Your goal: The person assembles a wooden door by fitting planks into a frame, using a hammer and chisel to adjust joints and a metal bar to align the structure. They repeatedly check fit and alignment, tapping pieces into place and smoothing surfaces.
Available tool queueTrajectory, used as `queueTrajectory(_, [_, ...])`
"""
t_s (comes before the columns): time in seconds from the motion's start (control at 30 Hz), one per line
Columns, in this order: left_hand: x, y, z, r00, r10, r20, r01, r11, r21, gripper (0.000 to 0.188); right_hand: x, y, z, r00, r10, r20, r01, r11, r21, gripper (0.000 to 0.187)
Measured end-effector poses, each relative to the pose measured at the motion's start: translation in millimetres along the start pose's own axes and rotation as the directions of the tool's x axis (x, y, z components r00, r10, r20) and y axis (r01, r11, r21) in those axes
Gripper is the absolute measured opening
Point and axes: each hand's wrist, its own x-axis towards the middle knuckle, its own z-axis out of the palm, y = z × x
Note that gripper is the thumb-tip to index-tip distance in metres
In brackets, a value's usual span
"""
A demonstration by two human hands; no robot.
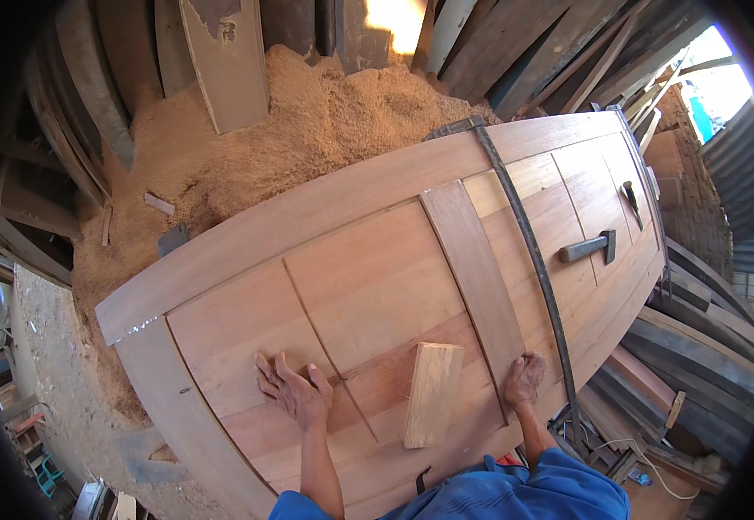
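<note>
A large wooden panel door lies flat in front of me. My left hand rests on its near left panel with the fingers spread, holding nothing. My right hand leans on the near end of the door's middle rail; its fingers look bent and I see nothing in them. Between my hands sits a short pale wood block. A long dark bar clamp crosses the door to the right of the rail. Beyond it lie a hammer and a small dark tool, its kind unclear.
Sawdust is heaped along the door's far side. Boards lean behind it, and stacked planks fill the right. Another clamp grips the door's far right end. A pale cable runs at lower right.
</note>
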Motion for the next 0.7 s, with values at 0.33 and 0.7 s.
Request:
queueTrajectory(0.33, [-0.9,-6.7,4.8,0.998,0.056,-0.043,-0.055,0.998,0.018,0.064,-2.7,7.1,1.7,0.999,-0.013,0.034,0.015,0.999,-0.041,0.032])
queueTrajectory(0.7, [-6.2,-19.4,24.7,0.995,0.063,-0.076,-0.048,0.980,0.193,0.059,1.2,20.5,15.7,0.993,-0.121,-0.015,0.116,0.977,-0.179,0.024])
